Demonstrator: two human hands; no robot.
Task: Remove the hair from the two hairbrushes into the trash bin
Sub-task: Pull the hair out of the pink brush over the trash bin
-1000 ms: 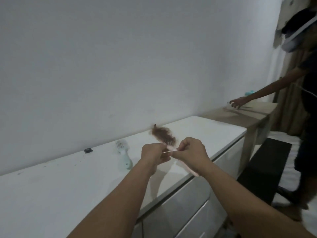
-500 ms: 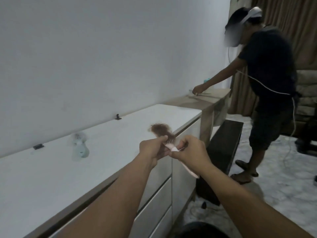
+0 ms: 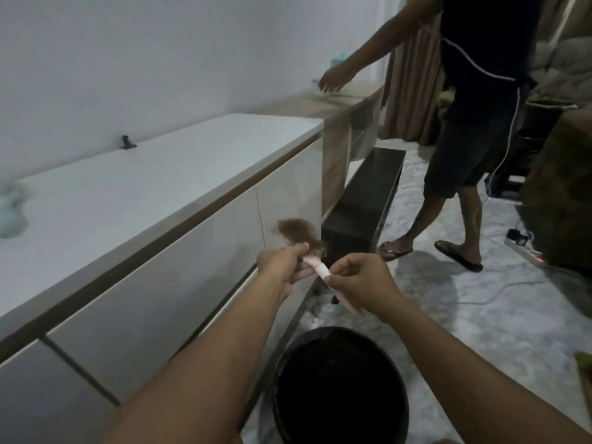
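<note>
I hold a pink hairbrush (image 3: 315, 263) in front of me, above the floor. My right hand (image 3: 358, 278) is closed on its handle. My left hand (image 3: 283, 262) pinches at the bristle head, where a brown clump of hair (image 3: 296, 232) sticks up from the brush. Directly below my hands stands a round black trash bin (image 3: 339, 389) with its mouth open. A second hairbrush, pale green (image 3: 11, 209), lies blurred on the white cabinet top (image 3: 134, 184) at the far left edge.
The long white cabinet with drawers (image 3: 179, 274) runs along my left. Another person (image 3: 480, 100) stands ahead on the right, reaching over a wooden table (image 3: 333, 100). A black bench (image 3: 368, 200) sits on the marble floor, and cables lie at the right.
My view has swung down and to the right, bringing the trash bin into sight under my hands. Both hands keep the pink brush; the green brush has slid to the left edge.
</note>
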